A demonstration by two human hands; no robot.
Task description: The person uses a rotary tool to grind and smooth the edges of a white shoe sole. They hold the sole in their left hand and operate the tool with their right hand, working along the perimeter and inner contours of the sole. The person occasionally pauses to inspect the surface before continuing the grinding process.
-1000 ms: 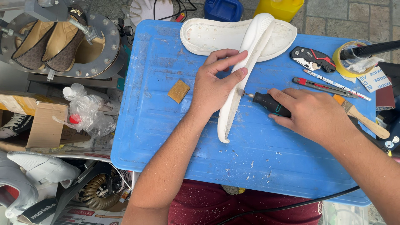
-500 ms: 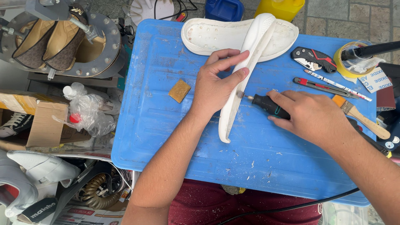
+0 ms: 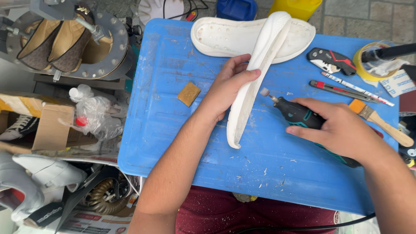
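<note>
My left hand [image 3: 227, 89] grips a white shoe sole [image 3: 255, 82] standing on its edge on the blue plastic table [image 3: 173, 143]. A dark rotary tool [image 3: 299, 116] is held in my right hand [image 3: 342, 130], its small grinding tip a short way right of the sole's edge, not touching it. A second white sole [image 3: 225, 37] lies flat at the far side, under the top of the held one. White shavings dot the near part of the table.
A tan sanding block [image 3: 189, 93] lies left of my left hand. At the right lie a folding knife [image 3: 331, 60], a utility cutter [image 3: 331, 88], a pen [image 3: 357, 89], a brush [image 3: 379, 121] and a yellow tape roll [image 3: 368, 65]. Shoe uppers [image 3: 52, 43], a cardboard box [image 3: 47, 125] and clutter stand to the left.
The rotary tool's tip has drawn back to the right, away from the sole's edge it was against. My left hand keeps the sole in place.
</note>
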